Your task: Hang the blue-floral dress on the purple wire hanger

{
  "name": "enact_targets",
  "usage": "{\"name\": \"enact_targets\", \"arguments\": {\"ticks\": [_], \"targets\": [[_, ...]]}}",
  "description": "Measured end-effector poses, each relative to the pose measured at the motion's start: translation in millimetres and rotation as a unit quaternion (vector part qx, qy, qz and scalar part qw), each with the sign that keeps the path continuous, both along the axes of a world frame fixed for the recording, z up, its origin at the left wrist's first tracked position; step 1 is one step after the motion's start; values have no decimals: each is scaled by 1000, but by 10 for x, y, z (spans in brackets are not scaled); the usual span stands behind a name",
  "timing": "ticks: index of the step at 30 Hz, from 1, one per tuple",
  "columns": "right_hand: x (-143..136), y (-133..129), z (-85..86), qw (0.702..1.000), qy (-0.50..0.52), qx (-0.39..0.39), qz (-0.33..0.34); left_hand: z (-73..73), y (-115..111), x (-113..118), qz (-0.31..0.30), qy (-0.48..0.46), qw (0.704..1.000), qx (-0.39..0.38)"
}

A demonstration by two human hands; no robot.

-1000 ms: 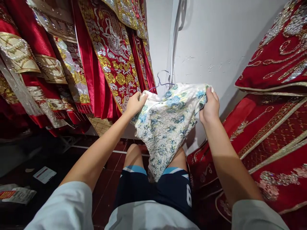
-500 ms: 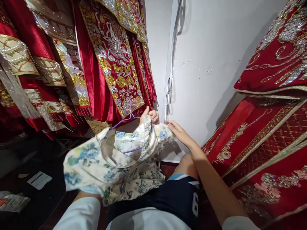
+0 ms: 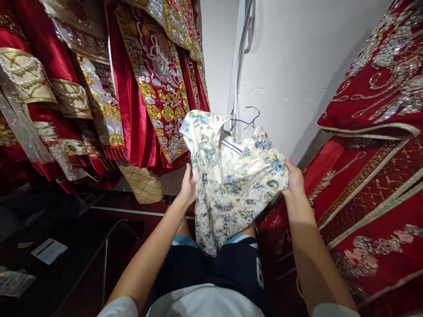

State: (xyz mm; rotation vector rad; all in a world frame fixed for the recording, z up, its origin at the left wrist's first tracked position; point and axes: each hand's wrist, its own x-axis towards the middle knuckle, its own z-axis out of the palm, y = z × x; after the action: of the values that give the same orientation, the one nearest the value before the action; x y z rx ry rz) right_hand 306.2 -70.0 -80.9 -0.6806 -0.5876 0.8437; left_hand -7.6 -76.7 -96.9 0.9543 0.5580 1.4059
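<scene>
A cream floral dress or top (image 3: 231, 189) with blue and green flowers hangs between my hands, above my knees. Inside its neckline sits a purple hanger (image 3: 246, 122), its hook sticking up against the wall. My left hand (image 3: 187, 187) closes on the garment's left edge, the fingers partly hidden behind the cloth. At the other side my right hand (image 3: 294, 178) pinches the right edge, holding it out sideways. The lower part of the garment falls in folds between my legs.
Red embroidered gowns (image 3: 158, 88) hang on the left. More red beaded gowns (image 3: 363, 185) stand close on the right. A white wall (image 3: 280, 66) lies ahead. On a dark surface at lower left is a white card (image 3: 49, 251).
The garment has swung from the left to the centre and now hangs upright on its hanger. My left hand has come out of it to its left edge; my right hand has moved right.
</scene>
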Motion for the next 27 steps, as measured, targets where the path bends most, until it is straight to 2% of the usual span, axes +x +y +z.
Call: {"name": "enact_targets", "arguments": {"ticks": [2,5,7,10,12,14,16,17,18,19,20,21,23,24,25,27], "targets": [[-14,180,121,1000,0,16,-7,-149,-3,-31,25,17,1000,-2],[-145,341,240,999,-32,19,28,-370,-7,-21,83,78,993,-24],[-227,359,242,997,-62,23,48,-504,-36,4,126,101,986,-41],[-255,274,109,994,-101,9,41,-685,-145,50,152,82,983,-54],[-233,172,-67,993,-121,-10,-17,-792,-245,93,135,70,986,-66],[-243,43,-306,982,-116,-32,-145,-882,-340,160,118,68,988,-78],[-345,-106,-591,956,-82,-61,-275,-945,-413,256,115,72,987,-83],[-440,-184,-738,946,-62,-81,-307,-964,-442,310,116,79,987,-84],[-563,-261,-878,948,-52,-97,-299,-974,-466,365,117,87,986,-83],[-708,-333,-1004,963,-62,-109,-240,-977,-487,416,118,99,985,-80],[-864,-399,-1108,977,-84,-122,-155,-974,-507,459,121,112,984,-74],[-1020,-454,-1184,983,-120,-131,-41,-967,-526,490,125,125,982,-66],[-1281,-533,-1246,965,-189,-127,132,-948,-562,514,129,149,979,-45],[-1368,-559,-1239,952,-219,-119,180,-938,-579,509,133,162,977,-34],[-1420,-579,-1216,942,-245,-111,201,-929,-596,496,135,178,974,-26],[-1431,-610,-1148,928,-299,-92,204,-914,-628,464,146,207,967,-11]]}}
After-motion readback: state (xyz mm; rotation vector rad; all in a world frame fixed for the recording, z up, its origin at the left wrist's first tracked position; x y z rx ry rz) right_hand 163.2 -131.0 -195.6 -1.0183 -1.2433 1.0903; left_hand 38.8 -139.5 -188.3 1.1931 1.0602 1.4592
